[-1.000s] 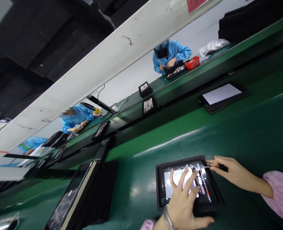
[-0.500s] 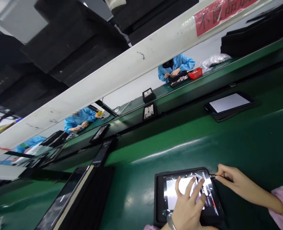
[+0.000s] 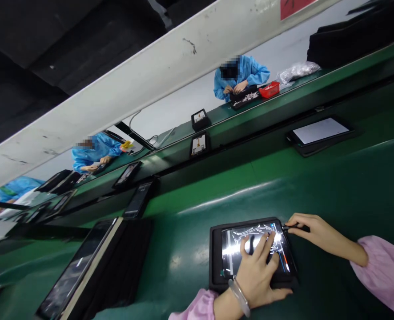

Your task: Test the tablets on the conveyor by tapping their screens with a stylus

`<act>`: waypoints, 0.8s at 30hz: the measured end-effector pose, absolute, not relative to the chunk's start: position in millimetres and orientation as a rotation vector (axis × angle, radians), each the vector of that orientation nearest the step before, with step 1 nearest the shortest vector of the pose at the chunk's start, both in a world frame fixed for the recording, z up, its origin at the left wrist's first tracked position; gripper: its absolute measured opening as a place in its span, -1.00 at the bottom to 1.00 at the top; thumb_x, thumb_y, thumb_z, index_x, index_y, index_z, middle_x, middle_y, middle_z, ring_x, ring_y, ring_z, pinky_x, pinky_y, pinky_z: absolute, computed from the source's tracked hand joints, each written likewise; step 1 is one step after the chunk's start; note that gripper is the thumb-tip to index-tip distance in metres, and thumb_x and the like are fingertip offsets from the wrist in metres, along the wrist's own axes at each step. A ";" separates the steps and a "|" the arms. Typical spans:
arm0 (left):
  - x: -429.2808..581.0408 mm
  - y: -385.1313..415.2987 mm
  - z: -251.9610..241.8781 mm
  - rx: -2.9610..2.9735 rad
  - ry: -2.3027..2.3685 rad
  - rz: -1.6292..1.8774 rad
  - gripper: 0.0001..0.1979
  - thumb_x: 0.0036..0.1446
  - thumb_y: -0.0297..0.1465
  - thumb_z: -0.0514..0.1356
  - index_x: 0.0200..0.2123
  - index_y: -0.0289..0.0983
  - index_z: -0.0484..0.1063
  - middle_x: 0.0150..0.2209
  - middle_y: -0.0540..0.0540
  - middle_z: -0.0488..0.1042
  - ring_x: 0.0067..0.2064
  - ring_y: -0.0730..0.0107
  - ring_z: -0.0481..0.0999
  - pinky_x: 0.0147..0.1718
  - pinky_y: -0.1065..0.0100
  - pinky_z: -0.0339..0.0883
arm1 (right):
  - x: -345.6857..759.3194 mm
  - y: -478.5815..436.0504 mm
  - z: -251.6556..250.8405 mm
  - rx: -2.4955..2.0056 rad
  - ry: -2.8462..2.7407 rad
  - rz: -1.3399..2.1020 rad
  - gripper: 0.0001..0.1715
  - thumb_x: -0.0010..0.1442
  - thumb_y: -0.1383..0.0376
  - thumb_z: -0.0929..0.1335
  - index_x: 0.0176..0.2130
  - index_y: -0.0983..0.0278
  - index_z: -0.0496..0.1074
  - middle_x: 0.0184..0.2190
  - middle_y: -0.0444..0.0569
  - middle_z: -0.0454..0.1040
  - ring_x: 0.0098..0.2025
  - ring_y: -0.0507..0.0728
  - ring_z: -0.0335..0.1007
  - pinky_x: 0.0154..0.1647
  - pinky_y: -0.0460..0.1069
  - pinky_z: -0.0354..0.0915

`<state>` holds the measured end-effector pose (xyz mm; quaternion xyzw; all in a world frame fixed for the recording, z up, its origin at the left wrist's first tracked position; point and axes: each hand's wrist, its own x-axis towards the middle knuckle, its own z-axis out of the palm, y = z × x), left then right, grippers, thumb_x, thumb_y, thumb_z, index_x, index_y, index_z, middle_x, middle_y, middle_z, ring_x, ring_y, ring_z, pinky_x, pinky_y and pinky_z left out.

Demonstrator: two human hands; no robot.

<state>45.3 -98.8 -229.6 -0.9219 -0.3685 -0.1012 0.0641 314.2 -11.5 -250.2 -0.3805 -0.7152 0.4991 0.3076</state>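
A tablet with a lit screen (image 3: pixel 228 251) lies in a black foam tray (image 3: pixel 216 262) at the lower centre right. My left hand (image 3: pixel 257 271) is over the screen, fingers spread, fingertips at the glass; a bracelet circles its wrist. At the tablet's upper right corner, my right hand (image 3: pixel 305 226) pinches a thin dark cable or plug that meets the tablet's edge. The cable's end is mostly hidden by the fingers.
Another tablet with a white screen (image 3: pixel 320 131) lies behind on the green bench (image 3: pixel 180 249). Stacked black foam with a tablet on top (image 3: pixel 80 266) stands at left. Across a raised strip, people in blue work beside a red basket (image 3: pixel 269 90). A white beam (image 3: pixel 143 84) crosses above.
The camera view has shifted, so the scene sits higher and slightly left. The tablet's screen now shows white lines on dark instead of a mostly white page. My right hand keeps its pinch.
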 end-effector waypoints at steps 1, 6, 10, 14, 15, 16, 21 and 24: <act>45.4 -99.0 -229.5 -2.784 -1.121 -0.303 -0.27 0.18 0.31 0.16 -0.06 -0.26 0.50 0.43 -0.34 0.11 0.39 -0.14 0.15 0.34 -0.22 -0.32 | 313.9 -11.3 -249.4 -1.011 -1.897 1.319 -0.41 0.52 -0.23 0.33 -0.17 0.17 0.57 -0.16 -0.05 0.58 -0.13 0.31 0.51 -0.06 0.09 0.36; 47.4 -100.3 -235.9 -2.777 -1.117 -0.343 -0.27 0.15 0.31 0.17 -0.06 -0.25 0.49 0.43 -0.35 0.13 0.34 -0.17 0.21 0.29 -0.20 -0.20 | 313.0 -11.0 -254.1 -0.976 -1.920 1.264 -0.44 0.55 -0.21 0.33 -0.14 0.16 0.60 -0.17 -0.07 0.56 -0.12 0.30 0.49 -0.05 0.07 0.37; 49.9 -104.7 -247.6 -2.726 -1.152 -0.356 -0.26 0.08 0.31 0.21 -0.08 -0.27 0.48 0.41 -0.41 0.15 0.31 -0.18 0.24 0.15 -0.10 0.06 | 313.7 -14.4 -262.8 -0.926 -1.975 1.106 -0.39 0.63 -0.20 0.24 -0.11 0.15 0.60 -0.17 -0.07 0.54 -0.13 0.30 0.51 -0.08 0.09 0.42; 51.4 -108.2 -254.3 -2.704 -1.148 -0.286 -0.22 0.06 0.33 0.18 -0.06 -0.28 0.48 0.42 -0.45 0.09 0.27 -0.13 0.29 -0.09 0.06 0.22 | 320.3 -10.1 -264.4 -0.828 -2.114 0.924 -0.36 0.69 -0.10 0.18 -0.15 0.19 0.61 -0.17 0.02 0.55 0.24 0.41 0.30 0.22 0.21 0.36; 51.6 -108.7 -254.9 -2.709 -1.141 -0.266 -0.21 0.05 0.33 0.19 -0.05 -0.27 0.47 0.42 -0.46 0.08 0.27 -0.12 0.29 -0.13 0.08 0.23 | 322.4 -6.9 -263.6 -0.801 -2.157 0.930 -0.34 0.69 -0.10 0.17 -0.17 0.20 0.62 -0.16 0.03 0.55 0.29 0.42 0.23 0.30 0.24 0.30; 51.9 -109.0 -255.4 -2.713 -1.137 -0.249 -0.21 0.03 0.33 0.21 -0.04 -0.27 0.47 0.42 -0.48 0.07 0.27 -0.12 0.30 -0.15 0.09 0.24 | 324.1 -3.3 -262.7 -0.785 -2.192 0.954 -0.31 0.69 -0.12 0.17 -0.18 0.20 0.62 -0.12 0.04 0.56 0.32 0.43 0.20 0.32 0.27 0.28; 53.0 -107.2 -263.0 -2.681 -1.115 -0.314 -0.17 0.06 0.35 0.17 -0.03 -0.31 0.46 0.40 -0.54 0.10 0.26 -0.14 0.31 -0.19 0.11 0.27 | 325.0 11.9 -260.0 -0.802 -2.228 1.092 -0.25 0.63 -0.25 0.17 -0.08 0.14 0.68 0.16 0.01 0.47 0.24 0.49 0.31 0.22 0.30 0.43; 53.7 -104.4 -266.9 -2.643 -1.076 -0.398 -0.18 0.11 0.36 0.10 -0.09 -0.32 0.48 0.38 -0.54 0.15 0.24 -0.16 0.32 -0.19 0.12 0.26 | 336.1 15.7 -263.1 -0.808 -2.227 1.129 -0.29 0.61 -0.28 0.18 0.01 0.09 0.68 0.16 -0.02 0.46 0.23 0.47 0.32 0.24 0.26 0.42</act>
